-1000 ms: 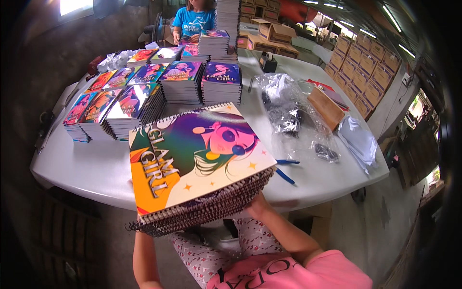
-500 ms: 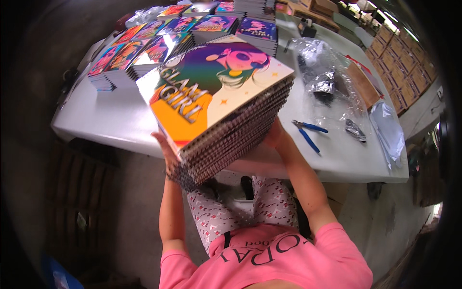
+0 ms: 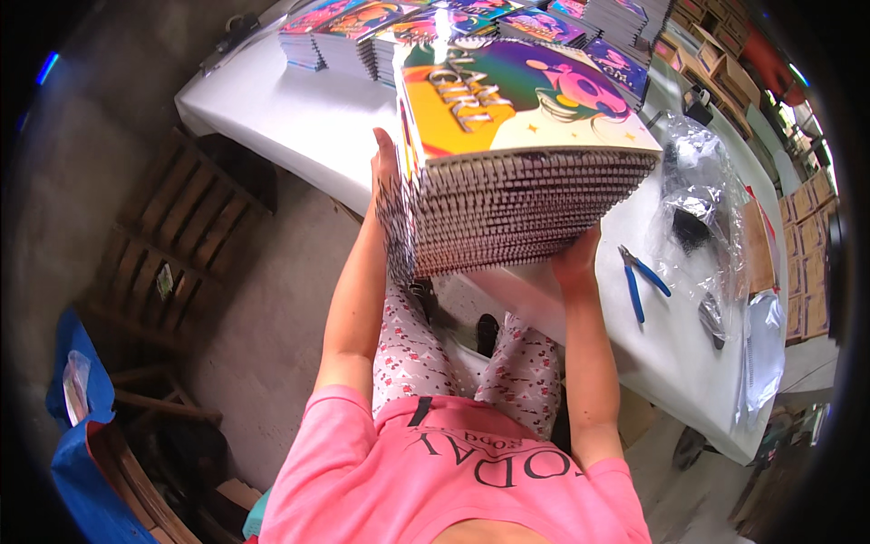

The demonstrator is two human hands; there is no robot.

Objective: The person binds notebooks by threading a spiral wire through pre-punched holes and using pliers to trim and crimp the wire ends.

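Between my two hands is a tall stack of spiral-bound notebooks [image 3: 535,204], held up in front of me over the table's near edge. The top cover is colourful, with a drawn figure's head and large lettering, and the dark wire spirals face me. My left hand [image 3: 386,163] grips the stack's left side, thumb pointing up and the other fingers mostly hidden. Under the right lower corner, my right hand [image 3: 578,256] supports it, its fingertips out of sight beneath the books.
More notebook piles [image 3: 362,20] stand along the far side of the white table [image 3: 281,118]. To the right lie blue-handled cutters [image 3: 642,281], clear plastic wrap [image 3: 702,181] and white sheets [image 3: 763,349]. A wooden pallet [image 3: 181,240] rests at left, near a blue-covered box [image 3: 77,444].
The view has swung left, so the table sits further up and right in it. The stack has turned so its spiral side faces me more squarely; both hands still hold it.
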